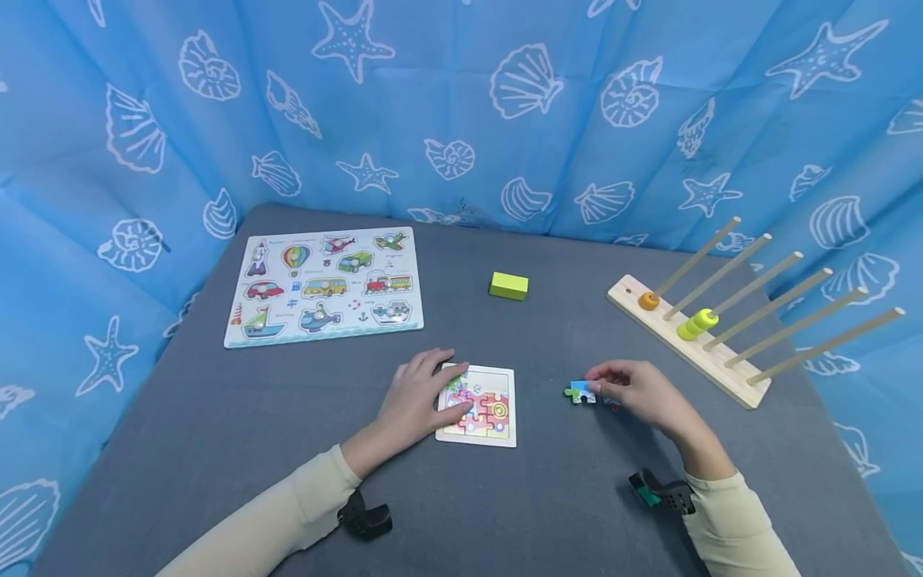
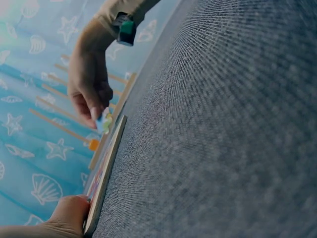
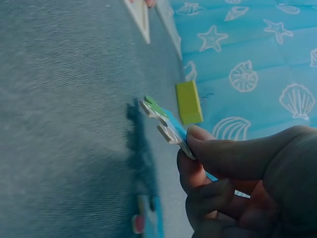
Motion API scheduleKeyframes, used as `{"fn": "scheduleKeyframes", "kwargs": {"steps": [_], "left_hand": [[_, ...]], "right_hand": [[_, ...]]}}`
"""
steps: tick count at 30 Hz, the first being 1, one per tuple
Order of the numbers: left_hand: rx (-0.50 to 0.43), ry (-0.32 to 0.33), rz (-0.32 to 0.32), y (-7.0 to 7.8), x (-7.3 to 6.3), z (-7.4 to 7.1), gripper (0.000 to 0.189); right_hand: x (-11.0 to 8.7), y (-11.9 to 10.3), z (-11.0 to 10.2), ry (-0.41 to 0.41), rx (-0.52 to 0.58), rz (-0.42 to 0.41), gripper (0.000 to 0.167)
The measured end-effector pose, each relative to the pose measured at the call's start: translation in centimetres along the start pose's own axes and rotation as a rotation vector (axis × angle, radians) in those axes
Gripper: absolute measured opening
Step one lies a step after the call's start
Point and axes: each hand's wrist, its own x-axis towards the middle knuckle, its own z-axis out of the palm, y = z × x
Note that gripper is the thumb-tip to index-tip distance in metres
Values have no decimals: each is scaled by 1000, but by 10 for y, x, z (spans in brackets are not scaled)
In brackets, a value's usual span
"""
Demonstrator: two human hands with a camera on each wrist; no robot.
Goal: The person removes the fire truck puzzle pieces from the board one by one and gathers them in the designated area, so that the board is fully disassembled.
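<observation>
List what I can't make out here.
Head view: part of the puzzle tray, hidden by the left hand.
Head view: most lettering on the vehicle board, too small.
Right wrist view: part of the lower loose piece, cut off by the bottom edge.

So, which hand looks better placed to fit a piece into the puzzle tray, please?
Probably the right hand: it pinches a puzzle piece, while the left hand rests on the puzzle tray and could steady it.

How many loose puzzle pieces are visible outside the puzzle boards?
2: one puzzle piece pinched in the right hand, another piece on the table beneath that hand. More may be hidden behind it.
</observation>
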Motion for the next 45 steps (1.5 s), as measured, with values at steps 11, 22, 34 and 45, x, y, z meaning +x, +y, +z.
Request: {"fn": "scheduleKeyframes", "kwargs": {"steps": [11,22,34,45], "left_hand": [[1,1,-2,-1,0,3,58],[0,18,4,-2,0,3,57],[11,8,11,-1,0,2,58],[8,9,14,-1,1,2,58]], "right_hand": [[-5,0,6,96,-134,-34,24],[-7,3,18,151,-345,-237,27],[-8,10,18,116,-343,-224,25],[-6,12,17,112,-331,-221,25]]}}
